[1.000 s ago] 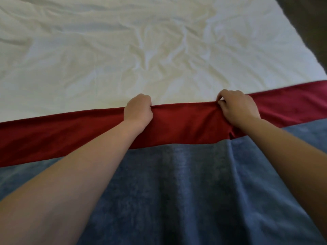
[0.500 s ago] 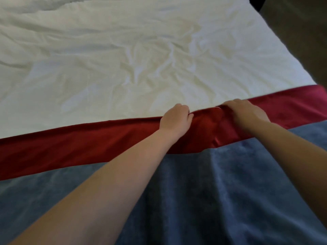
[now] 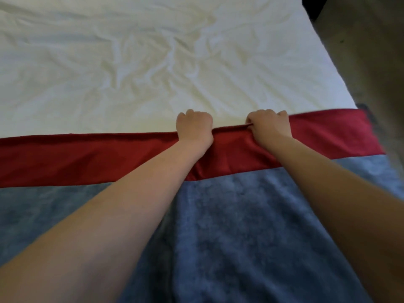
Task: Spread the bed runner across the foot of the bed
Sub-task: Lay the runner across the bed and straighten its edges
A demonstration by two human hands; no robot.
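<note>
Runner (image 3: 87, 158): a red band running across the frame from the left edge to the right side of the bed, slanting a little upward to the right. It lies across the bed between white sheet above and blue cloth below.
Runner's upper edge: straight on the left part; between the two hands it is lifted into a small ridge, with soft folds below it in the centre of the frame.
Runner's right end: reaches the bed's right edge at centre right of the frame, where it looks blurred.
Left hand (image 3: 194, 127): clenched on the runner's upper edge, just right of the frame's centre line, knuckles toward the sheet. Its forearm crosses the red band and the blue cloth down to the lower left corner.
Right hand (image 3: 270, 125): clenched on the same edge, near the left hand but apart from it, with red cloth gathered under the fingers. Its forearm runs to the lower right edge of the frame.
Blanket (image 3: 251, 237): blue, plush-looking, fills the lower part of the frame, meeting the runner's lower edge; long folds run down under the arms.
Sheet (image 3: 109, 62): white, wrinkled, covers the upper part of the frame.
Floor (image 3: 371, 51): dull grey-brown, in the upper right corner beside the bed.
</note>
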